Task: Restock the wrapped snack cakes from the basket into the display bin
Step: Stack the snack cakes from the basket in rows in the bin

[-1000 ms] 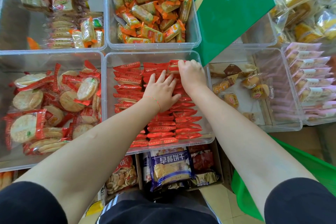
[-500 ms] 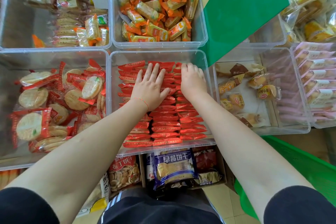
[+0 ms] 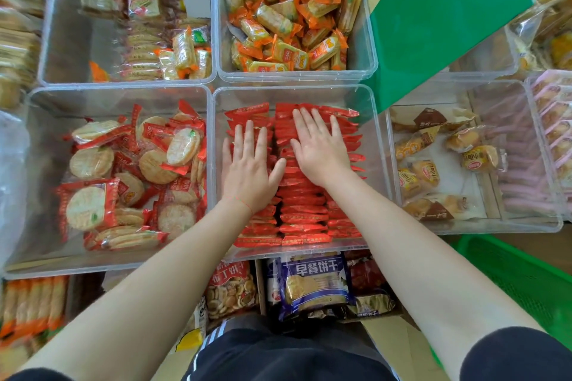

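The red-wrapped snack cakes (image 3: 305, 210) stood on edge in the clear display bin (image 3: 294, 93), packed in rows running from its near wall to its far wall, each wrapper's long axis lying across the bin from left to right. They filled most of the bin, leaving bare strips along the left and right walls and a small gap at the far wall.

The left hand (image 3: 247, 168) lay flat on the left rows, fingers straight and slightly apart, thumb angled toward the middle. The right hand (image 3: 320, 150) lay flat on the middle and right rows a little farther toward the far wall, fingers spread. Both palms pressed down on the wrapper tops and neither gripped a cake; the thumbs were close together over the seam between rows.

The green basket (image 3: 526, 281) sat below and to the right of the bin's near right corner, its contents not visible, so the right hand looked the nearer one for the next reach, which would probably go back and to the right.

Around it: round rice crackers (image 3: 123, 179) in the bin to the left, orange-wrapped biscuits (image 3: 288, 15) in the bin beyond, small bread rolls (image 3: 433, 164) in the bin to the right, a green box (image 3: 442, 12) tilted over the far right corner.
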Available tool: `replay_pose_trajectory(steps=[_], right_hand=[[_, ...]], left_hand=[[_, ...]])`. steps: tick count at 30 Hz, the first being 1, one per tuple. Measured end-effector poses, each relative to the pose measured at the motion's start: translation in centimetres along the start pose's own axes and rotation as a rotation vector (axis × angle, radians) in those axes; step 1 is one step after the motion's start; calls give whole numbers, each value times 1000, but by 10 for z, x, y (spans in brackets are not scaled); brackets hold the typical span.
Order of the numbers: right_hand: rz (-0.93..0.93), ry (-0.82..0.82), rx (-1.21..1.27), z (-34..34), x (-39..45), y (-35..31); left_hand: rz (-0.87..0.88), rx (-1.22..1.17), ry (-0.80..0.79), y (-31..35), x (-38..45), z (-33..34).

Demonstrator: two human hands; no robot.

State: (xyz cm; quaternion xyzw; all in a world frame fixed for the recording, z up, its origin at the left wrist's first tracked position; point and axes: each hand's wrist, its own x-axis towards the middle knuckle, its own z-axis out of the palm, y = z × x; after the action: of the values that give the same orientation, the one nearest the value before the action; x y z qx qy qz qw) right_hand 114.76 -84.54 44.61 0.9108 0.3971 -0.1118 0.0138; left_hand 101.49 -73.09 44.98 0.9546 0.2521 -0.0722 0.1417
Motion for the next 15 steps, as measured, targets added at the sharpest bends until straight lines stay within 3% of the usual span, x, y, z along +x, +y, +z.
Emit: replay_pose_trajectory(steps=[4,11,15], right_hand=[[-36,122,83,9,-14,-24],[-10,20,26,-6,-20,-16],[-15,266,24,-36,-5,-28]], left_hand=[[-16,36,-47,1,12,5],[-17,192,-83,8,22,-22],[52,281,-8,6,9,-41]])
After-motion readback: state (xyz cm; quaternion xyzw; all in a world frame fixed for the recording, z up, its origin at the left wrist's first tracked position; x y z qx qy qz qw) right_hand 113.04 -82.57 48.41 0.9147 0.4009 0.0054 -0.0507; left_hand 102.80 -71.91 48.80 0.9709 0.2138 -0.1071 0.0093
